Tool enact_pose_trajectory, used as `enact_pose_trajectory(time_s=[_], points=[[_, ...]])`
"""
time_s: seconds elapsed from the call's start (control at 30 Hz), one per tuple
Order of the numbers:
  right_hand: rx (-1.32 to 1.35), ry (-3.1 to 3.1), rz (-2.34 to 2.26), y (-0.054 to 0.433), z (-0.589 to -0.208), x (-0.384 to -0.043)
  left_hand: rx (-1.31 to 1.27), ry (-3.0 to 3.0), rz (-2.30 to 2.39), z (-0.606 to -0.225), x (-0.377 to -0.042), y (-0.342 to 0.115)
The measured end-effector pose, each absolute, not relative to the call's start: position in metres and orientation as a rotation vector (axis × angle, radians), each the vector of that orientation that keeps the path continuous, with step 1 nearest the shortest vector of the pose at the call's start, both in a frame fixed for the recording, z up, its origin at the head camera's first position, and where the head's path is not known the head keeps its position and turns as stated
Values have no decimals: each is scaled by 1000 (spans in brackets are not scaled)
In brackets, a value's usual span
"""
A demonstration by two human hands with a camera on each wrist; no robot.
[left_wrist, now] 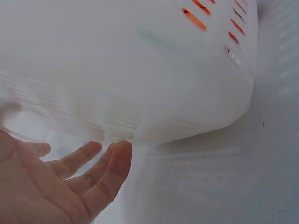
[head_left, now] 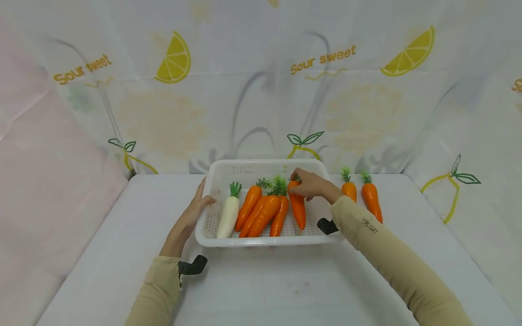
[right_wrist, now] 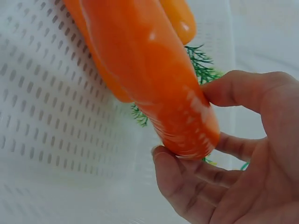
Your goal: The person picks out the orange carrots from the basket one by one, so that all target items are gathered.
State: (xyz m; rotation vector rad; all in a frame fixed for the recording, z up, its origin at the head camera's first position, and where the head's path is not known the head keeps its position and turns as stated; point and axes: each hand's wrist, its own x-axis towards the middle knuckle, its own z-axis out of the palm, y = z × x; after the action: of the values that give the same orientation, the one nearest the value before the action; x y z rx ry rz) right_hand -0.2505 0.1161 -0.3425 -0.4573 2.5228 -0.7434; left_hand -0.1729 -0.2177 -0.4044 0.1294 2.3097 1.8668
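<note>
A white plastic basket (head_left: 257, 242) stands on the table with a white radish (head_left: 229, 217) and several orange carrots (head_left: 267, 216) inside. My left hand (head_left: 195, 209) holds the basket's left side, thumb over the rim and fingers along the outer wall. In the left wrist view those fingers (left_wrist: 100, 184) reach up to the perforated wall. Over the basket's right part, my right hand (head_left: 314, 184) pinches a carrot (head_left: 299, 210) near its leafy top, its tip pointing down toward me. The right wrist view shows thumb and fingers around the thick end of this carrot (right_wrist: 154, 70).
Right of the basket, two more carrots lie on the white table (head_left: 261, 290), one (head_left: 348, 190) partly behind my right forearm and another (head_left: 371, 199) beyond it. A patterned cloth (head_left: 253, 104) with lemon prints hangs behind the table and at its sides.
</note>
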Motion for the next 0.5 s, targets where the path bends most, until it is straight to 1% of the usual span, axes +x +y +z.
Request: enact_pose_trajectory(time_s=[0.23, 0.5], points=[[-509, 2556, -914, 129, -332, -247, 147, 2309, 1868, -405, -172, -218], [-446, 2552, -1032, 147, -316, -244, 149, 2296, 1873, -406, -172, -220]])
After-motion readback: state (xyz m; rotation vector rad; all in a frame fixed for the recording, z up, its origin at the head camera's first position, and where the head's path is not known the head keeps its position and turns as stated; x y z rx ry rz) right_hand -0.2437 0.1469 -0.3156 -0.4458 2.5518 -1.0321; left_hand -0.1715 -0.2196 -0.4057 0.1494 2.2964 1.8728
